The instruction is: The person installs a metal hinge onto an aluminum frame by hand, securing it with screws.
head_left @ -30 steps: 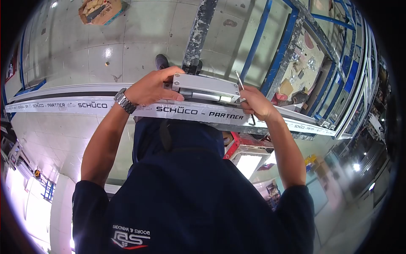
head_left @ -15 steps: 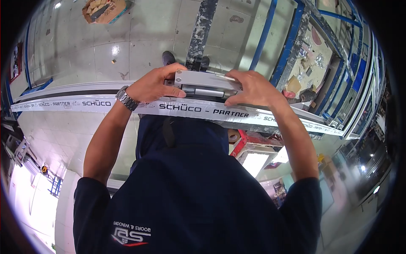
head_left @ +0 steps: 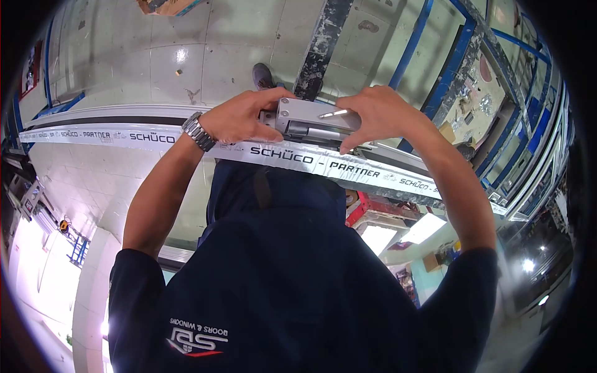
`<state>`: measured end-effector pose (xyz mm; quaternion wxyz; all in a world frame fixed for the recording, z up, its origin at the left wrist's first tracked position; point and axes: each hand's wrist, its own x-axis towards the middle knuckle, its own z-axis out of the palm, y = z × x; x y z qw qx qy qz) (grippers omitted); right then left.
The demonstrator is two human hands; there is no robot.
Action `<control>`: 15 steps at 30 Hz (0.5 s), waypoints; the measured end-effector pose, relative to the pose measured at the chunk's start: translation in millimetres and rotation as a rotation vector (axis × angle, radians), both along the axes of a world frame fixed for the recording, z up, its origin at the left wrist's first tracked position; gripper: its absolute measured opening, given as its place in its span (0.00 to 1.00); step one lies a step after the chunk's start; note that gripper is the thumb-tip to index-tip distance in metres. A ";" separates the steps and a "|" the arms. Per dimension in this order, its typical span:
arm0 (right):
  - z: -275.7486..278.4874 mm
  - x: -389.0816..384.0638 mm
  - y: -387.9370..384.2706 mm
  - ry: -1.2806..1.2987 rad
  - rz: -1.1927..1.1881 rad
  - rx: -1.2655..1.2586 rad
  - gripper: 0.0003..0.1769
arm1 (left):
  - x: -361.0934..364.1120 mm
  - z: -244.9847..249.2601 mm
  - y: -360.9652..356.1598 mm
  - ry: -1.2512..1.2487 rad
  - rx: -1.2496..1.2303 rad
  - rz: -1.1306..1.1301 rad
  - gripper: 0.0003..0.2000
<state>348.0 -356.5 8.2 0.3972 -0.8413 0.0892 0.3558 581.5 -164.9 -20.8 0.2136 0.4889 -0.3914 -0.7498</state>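
A grey metal block-shaped fitting point(head_left: 305, 109) with a silver cylinder point(head_left: 319, 133) along its near side sits at a long aluminium profile. Film printed with "SCHÜCO - PARTNER" point(head_left: 280, 156) covers the profile's near face. My left hand point(head_left: 245, 117), with a metal watch above it, grips the fitting's left end between thumb and fingers. At the other end, my right hand point(head_left: 379, 115) is curled round the fitting, thumb on the near side and fingers over the far side. The palms hide both ends, and how the fitting sits in the profile cannot be made out.
A paint-worn dark steel beam point(head_left: 322, 53) runs away from me beneath the profile. Blue metal frames point(head_left: 413, 43) stand to the right, near a littered board point(head_left: 476, 90). A cardboard box point(head_left: 168, 6) lies on the tiled floor point(head_left: 211, 50). Behind me is a red-edged case point(head_left: 373, 210).
My view has shifted and tilted, so the profile slopes down more to the right. Both hands stay on the fitting; the right hand's fingers look more curled over its end.
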 end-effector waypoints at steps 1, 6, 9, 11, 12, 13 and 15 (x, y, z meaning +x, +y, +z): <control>-2.9 0.6 4.2 -0.005 -0.015 0.021 0.38 | -0.1 -3.0 1.0 0.010 -0.003 0.006 0.37; -10.2 5.3 4.7 0.042 -0.013 0.075 0.36 | -0.7 -10.1 3.9 0.013 -0.021 0.028 0.37; -12.1 4.3 4.4 0.049 -0.034 0.109 0.35 | -2.4 -15.9 3.6 0.014 -0.024 0.033 0.36; -14.4 4.0 2.9 0.068 -0.065 0.149 0.34 | -3.3 -14.9 2.9 0.048 -0.008 0.050 0.37; -18.0 3.1 2.6 0.061 -0.071 0.172 0.34 | -2.8 -13.9 2.1 0.053 0.033 0.045 0.37; -23.2 1.9 1.0 0.053 -0.078 0.193 0.35 | -1.6 -12.5 -0.1 0.056 0.071 0.040 0.37; -31.7 0.9 -2.5 0.058 -0.096 0.233 0.35 | -0.2 -7.1 -5.8 0.056 0.108 0.038 0.38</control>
